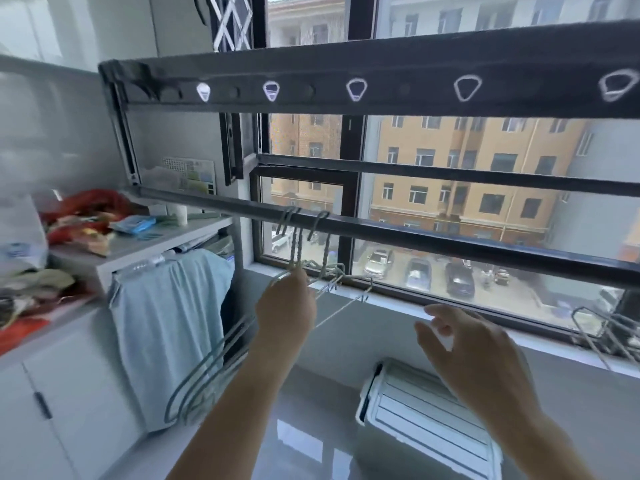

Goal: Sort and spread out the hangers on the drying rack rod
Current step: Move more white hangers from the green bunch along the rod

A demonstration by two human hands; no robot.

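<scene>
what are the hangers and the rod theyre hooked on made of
The hangers look like thin steel wire with a pale grey-green coating, likely plastic: the sign is slim bent loops and twisted necks. The rod seems to be dark painted or anodised metal, perhaps aluminium: it is a straight, flat-sided bar with a dull sheen.

Two bare forearms show from the lower edge, the left forearm (235, 403) and the right forearm (530, 431), uncovered throughout. The left hand (285, 306) and right hand (464, 344) are bare, fingers slender, slightly blurred.
</scene>
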